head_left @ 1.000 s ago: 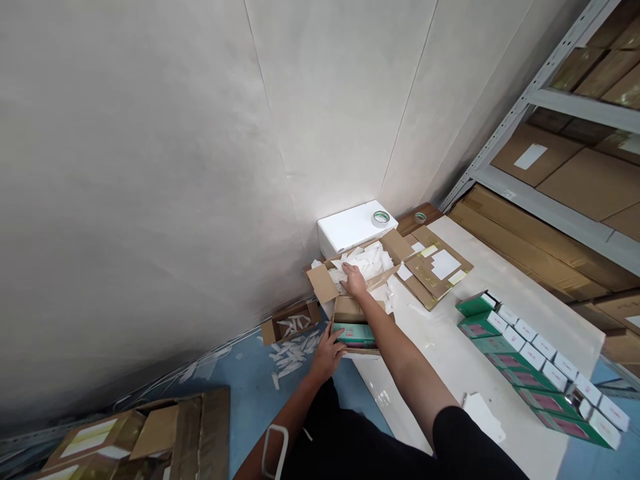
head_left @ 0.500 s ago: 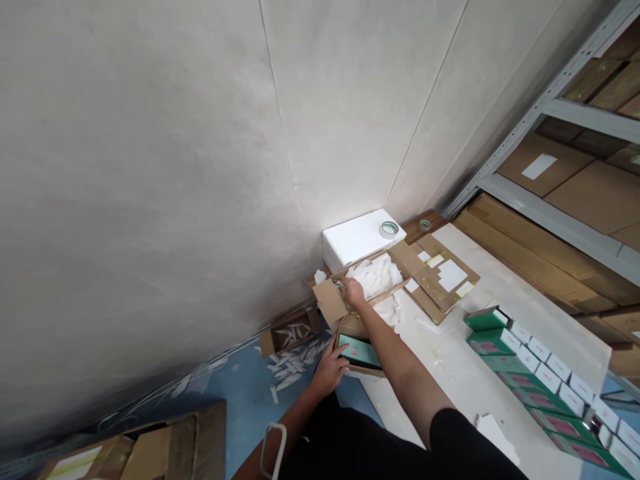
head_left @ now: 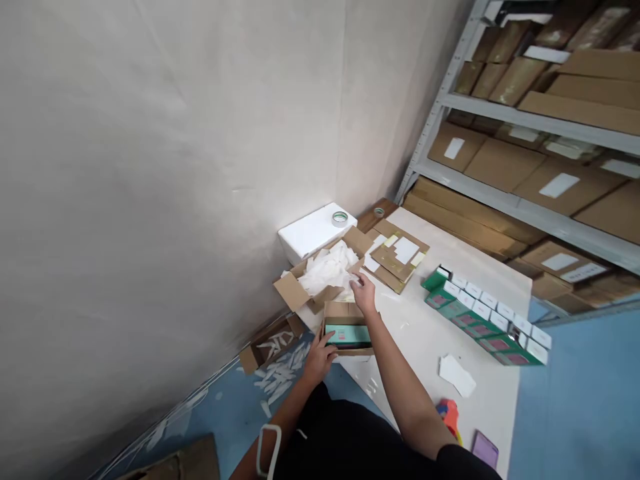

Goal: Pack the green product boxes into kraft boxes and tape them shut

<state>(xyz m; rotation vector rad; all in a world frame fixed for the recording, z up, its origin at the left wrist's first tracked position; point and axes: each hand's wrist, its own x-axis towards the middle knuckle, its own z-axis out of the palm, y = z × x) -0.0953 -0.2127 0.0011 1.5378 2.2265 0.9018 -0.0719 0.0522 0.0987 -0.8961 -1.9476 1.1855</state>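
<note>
My left hand (head_left: pixel 319 354) grips the near left corner of a small open cardboard box (head_left: pixel 346 311) that holds a green packet (head_left: pixel 347 333). My right hand (head_left: pixel 363 292) hovers just beyond that box, at the near edge of a bigger open carton (head_left: pixel 294 293) filled with white foam pieces (head_left: pixel 327 270). Its fingers are curled around something white that I cannot make out clearly. Both boxes stand at the left end of a white table (head_left: pixel 435 340).
A row of green and white packets (head_left: pixel 481 320) lies on the table's right side. Flattened cardboard (head_left: pixel 395 253), a white foam block (head_left: pixel 313 230) with a tape roll (head_left: pixel 340 218), a phone (head_left: pixel 483 450) and an orange tool (head_left: pixel 450 415) are around. Shelving with cartons (head_left: pixel 525 160) stands right. Foam scraps (head_left: pixel 277 377) litter the floor.
My right hand has drawn back from deep in the foam-filled carton to its near edge. The camera has swung right, showing more shelving. My left hand stays on the small box.
</note>
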